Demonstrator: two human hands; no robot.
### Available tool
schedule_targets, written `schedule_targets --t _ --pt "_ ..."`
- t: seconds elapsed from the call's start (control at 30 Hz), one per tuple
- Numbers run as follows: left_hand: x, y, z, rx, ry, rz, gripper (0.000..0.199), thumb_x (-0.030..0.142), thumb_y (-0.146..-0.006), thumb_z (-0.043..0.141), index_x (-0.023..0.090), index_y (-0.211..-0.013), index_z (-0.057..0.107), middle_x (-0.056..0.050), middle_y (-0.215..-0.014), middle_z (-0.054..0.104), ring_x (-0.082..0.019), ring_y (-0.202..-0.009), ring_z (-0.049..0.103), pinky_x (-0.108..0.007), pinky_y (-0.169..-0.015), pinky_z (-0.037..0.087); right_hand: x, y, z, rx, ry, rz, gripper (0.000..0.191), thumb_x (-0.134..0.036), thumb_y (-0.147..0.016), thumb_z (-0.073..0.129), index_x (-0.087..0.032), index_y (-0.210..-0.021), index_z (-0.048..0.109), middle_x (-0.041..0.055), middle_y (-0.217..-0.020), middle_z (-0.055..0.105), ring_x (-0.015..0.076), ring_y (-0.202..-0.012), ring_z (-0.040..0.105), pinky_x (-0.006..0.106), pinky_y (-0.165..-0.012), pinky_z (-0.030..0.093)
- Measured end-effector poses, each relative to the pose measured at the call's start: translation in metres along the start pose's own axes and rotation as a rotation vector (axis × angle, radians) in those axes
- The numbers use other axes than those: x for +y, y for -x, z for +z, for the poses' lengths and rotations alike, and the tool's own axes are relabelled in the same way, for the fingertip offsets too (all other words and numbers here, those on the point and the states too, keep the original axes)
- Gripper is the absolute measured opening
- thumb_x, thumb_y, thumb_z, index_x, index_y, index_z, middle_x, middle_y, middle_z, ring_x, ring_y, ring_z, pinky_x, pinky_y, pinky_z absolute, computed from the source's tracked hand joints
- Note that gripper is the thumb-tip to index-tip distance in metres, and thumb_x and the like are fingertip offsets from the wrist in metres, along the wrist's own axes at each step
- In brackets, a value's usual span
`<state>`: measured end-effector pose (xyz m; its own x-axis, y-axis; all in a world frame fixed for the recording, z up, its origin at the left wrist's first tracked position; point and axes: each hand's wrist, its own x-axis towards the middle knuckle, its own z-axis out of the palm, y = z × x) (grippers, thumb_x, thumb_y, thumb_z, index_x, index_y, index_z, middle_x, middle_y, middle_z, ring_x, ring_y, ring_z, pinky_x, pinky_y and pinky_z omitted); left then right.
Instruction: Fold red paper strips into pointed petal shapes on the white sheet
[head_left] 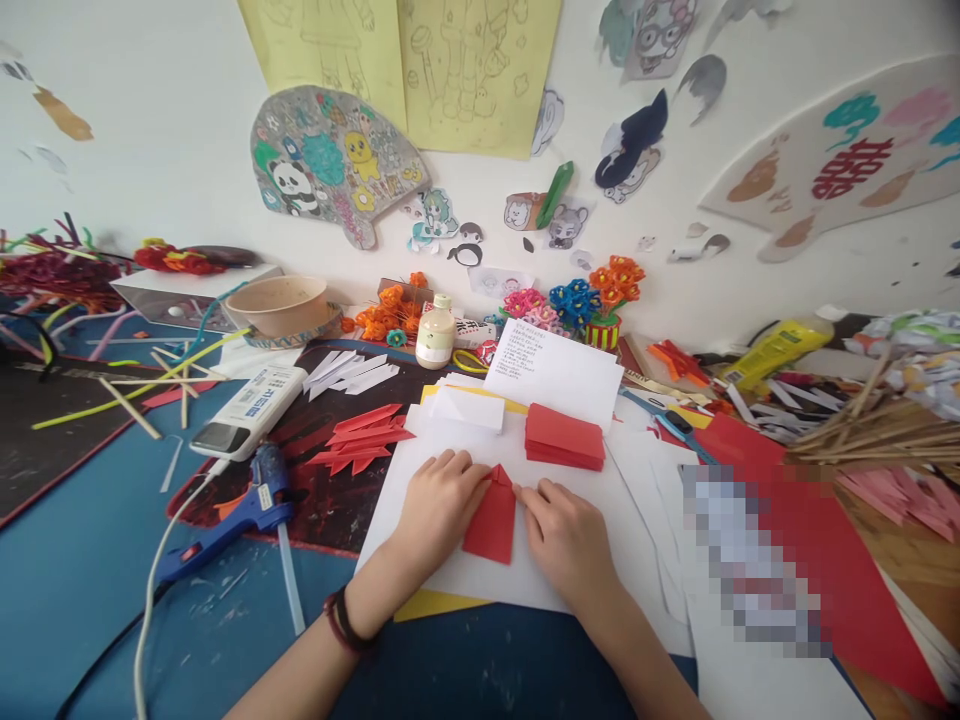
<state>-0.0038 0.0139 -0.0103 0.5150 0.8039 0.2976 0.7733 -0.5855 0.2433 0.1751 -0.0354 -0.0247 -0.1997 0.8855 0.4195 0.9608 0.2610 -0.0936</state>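
A small red paper (pixel 490 530) lies on white sheets (pixel 397 510) in front of me, its top corners folded in to a point. My left hand (pixel 444 498) rests on its upper left edge, fingers curled together against the fold. From the right side, my right hand (pixel 564 530) pinches at the folded corner, with its thumb partly hidden. Above it sits a stack of red paper rectangles (pixel 564 438), beside a folded white paper (pixel 469 409). Folded red paper pieces (pixel 360 438) are heaped to the left.
A blue glue gun (pixel 259 508) and a white power strip (pixel 251 410) with its cord lie left. A bottle (pixel 436 333), a handwritten sheet (pixel 555 368) and pipe-cleaner flowers (pixel 574 302) stand behind. Red card (pixel 810 540) and thin sticks (pixel 862 410) lie right.
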Motion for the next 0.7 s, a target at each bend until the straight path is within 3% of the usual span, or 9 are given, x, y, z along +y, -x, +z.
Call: schedule_targets --t 0.17,0.33,0.5,0.7 --pt "0.003 -0.009 0.005 0.013 0.161 -0.171 0.014 0.032 -0.091 0.055 0.019 -0.087 0.059 -0.002 -0.091 0.060 -0.020 -0.087 0.053 -0.033 -0.075 0.039 -0.003 0.001 0.001 0.012 -0.044 0.034 0.028 -0.010 -0.087 0.044 -0.020 -0.086 0.070 0.0016 -0.066 0.056 0.0140 -0.061 0.053 0.027 -0.056 0.031" --pt "0.001 -0.012 0.001 -0.028 0.295 -0.229 0.008 0.028 -0.083 0.062 0.020 -0.083 0.062 -0.001 -0.090 0.063 -0.020 -0.088 0.054 -0.033 -0.077 0.036 -0.006 -0.001 -0.004 -0.038 -0.251 0.186 0.026 -0.012 -0.089 0.041 -0.021 -0.088 0.066 0.0005 -0.077 0.063 0.0145 -0.073 0.059 0.025 -0.061 0.036" --pt "-0.001 -0.011 -0.004 -0.069 0.545 -0.207 0.011 0.029 -0.083 0.062 0.020 -0.080 0.067 0.001 -0.079 0.066 -0.015 -0.073 0.054 -0.028 -0.072 0.037 -0.005 -0.008 -0.012 -0.027 -0.561 0.329 0.019 -0.035 -0.086 0.056 -0.022 -0.096 0.065 -0.0015 -0.073 0.062 0.0136 -0.063 0.054 0.025 -0.062 0.041" --pt "0.002 -0.005 -0.008 -0.116 0.825 -0.188 0.024 0.039 -0.082 0.061 0.016 -0.077 0.068 0.000 -0.071 0.066 -0.012 -0.063 0.050 -0.023 -0.061 0.038 -0.001 -0.009 -0.015 -0.187 -0.999 0.285 0.037 -0.048 -0.087 0.055 -0.018 -0.065 0.058 -0.0021 -0.057 0.053 0.0117 -0.053 0.047 0.025 -0.052 0.037"
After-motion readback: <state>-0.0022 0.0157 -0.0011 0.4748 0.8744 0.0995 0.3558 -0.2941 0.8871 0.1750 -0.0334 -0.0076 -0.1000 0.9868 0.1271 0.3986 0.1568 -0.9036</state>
